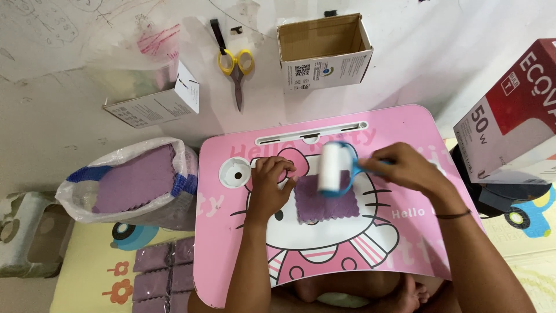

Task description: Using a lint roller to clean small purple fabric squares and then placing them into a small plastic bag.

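A purple cloth square (325, 204) lies flat on the pink bench (405, 232). The left hand (270, 184) pins its left edge with bent fingers (278, 168). The right hand (405, 168), fingers wrapped on the blue handle, rests a white lint roller (332, 168) on the cloth's top edge.

open brown carton (324, 49) top centre; red-white box (512, 116) right

I am seeing the lint roller (332, 168) blurring under my right hand (405, 168), its handle hiding inside my fingers. It is covering part of the purple cloth (325, 204), and my left hand (269, 184) is hiding that cloth's near corner. The red box (512, 119) beyond my right hand is running off the edge.
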